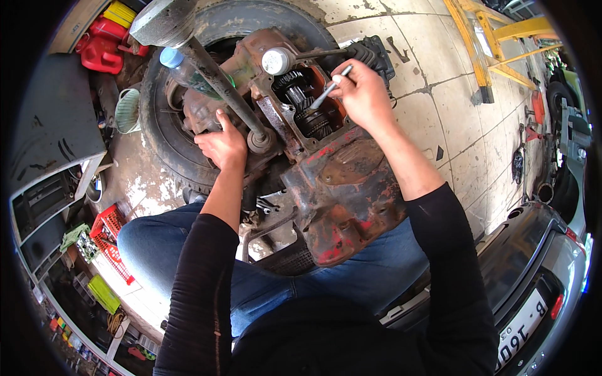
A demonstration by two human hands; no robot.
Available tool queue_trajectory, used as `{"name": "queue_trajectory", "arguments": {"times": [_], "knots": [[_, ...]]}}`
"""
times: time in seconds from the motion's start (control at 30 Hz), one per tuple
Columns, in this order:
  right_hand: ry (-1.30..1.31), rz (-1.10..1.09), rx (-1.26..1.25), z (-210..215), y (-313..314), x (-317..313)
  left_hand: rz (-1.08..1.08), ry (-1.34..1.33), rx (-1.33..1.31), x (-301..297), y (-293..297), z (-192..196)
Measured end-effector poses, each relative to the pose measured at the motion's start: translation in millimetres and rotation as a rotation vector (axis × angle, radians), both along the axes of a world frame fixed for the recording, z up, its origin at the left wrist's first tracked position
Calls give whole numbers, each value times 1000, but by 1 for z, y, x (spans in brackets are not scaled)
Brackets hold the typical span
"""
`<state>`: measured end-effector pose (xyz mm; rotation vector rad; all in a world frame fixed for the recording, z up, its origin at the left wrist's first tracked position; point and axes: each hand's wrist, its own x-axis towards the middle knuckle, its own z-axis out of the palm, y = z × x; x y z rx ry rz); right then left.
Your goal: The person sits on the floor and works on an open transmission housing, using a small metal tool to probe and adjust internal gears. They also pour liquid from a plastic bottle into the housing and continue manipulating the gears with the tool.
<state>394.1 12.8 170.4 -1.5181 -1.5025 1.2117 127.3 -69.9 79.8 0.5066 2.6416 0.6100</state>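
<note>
A rusty red gearbox housing (342, 188) lies on a black tyre (164, 147) in front of my knees. Its top is open and dark gears (302, 100) show inside. My right hand (362, 94) grips a slim metal tool (326, 94) whose tip points down into the gears. My left hand (222, 145) rests on the left side of the housing, beside the base of a long dark lever (219, 81). The lever rises toward the camera and ends in a big grey knob (162, 22).
Red fuel cans (103, 47) and a yellow one stand at the upper left. A plastic bottle (182, 69) lies on the tyre. A red crate (111, 241) sits left of my knee. A yellow metal frame (486, 37) stands upper right, a car's rear (533, 276) lower right.
</note>
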Motion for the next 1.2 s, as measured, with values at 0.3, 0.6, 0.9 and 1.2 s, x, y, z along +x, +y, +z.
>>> {"name": "queue_trajectory", "arguments": {"times": [0.3, 0.6, 0.9, 1.2], "knots": [[-275, 147, -28, 6, -1, 0, -9, 14, -8, -1, -1, -2], [-354, -11, 107, 2, 9, 10, 13, 5, -7, -2, -1, -1], [-264, 14, 69, -3, 3, 6, 8, -14, -6, 0, 0, 4], [-319, 31, 151, 13, 0, 0, 17, 10, -14, -3, -1, -2]]}}
